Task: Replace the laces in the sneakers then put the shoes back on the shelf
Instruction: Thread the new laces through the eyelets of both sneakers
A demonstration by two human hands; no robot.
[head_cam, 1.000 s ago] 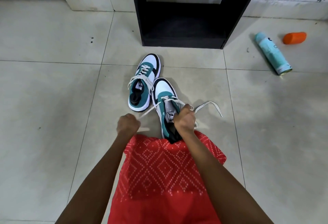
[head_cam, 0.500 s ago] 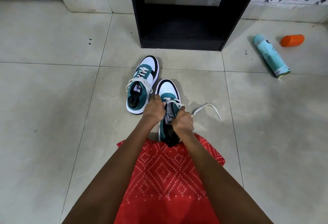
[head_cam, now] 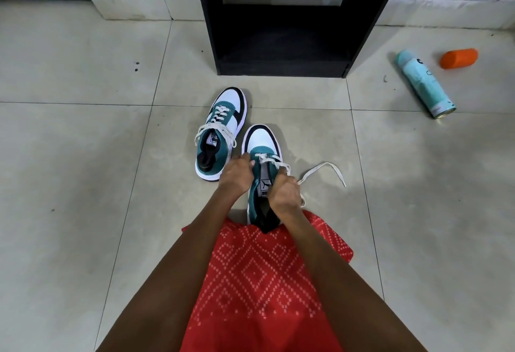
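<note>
Two teal, white and black sneakers stand on the tiled floor. The far sneaker (head_cam: 220, 131) is laced, its white lace ends hanging loose. The near sneaker (head_cam: 263, 153) sits just ahead of my red patterned garment. My left hand (head_cam: 236, 173) is on its left side, fingers curled at the white lace (head_cam: 271, 160) over the eyelets. My right hand (head_cam: 284, 191) grips the lace on the right side. A free lace end (head_cam: 324, 169) loops over the floor to the right.
A black shelf unit (head_cam: 281, 25) stands open straight ahead, a bottle on its upper board. A pale teal spray can (head_cam: 425, 84) and an orange cap (head_cam: 459, 58) lie on the floor to the right.
My left hand moved from the floor left of the near sneaker up onto its laces. My right hand stayed on the lace by the tongue.
</note>
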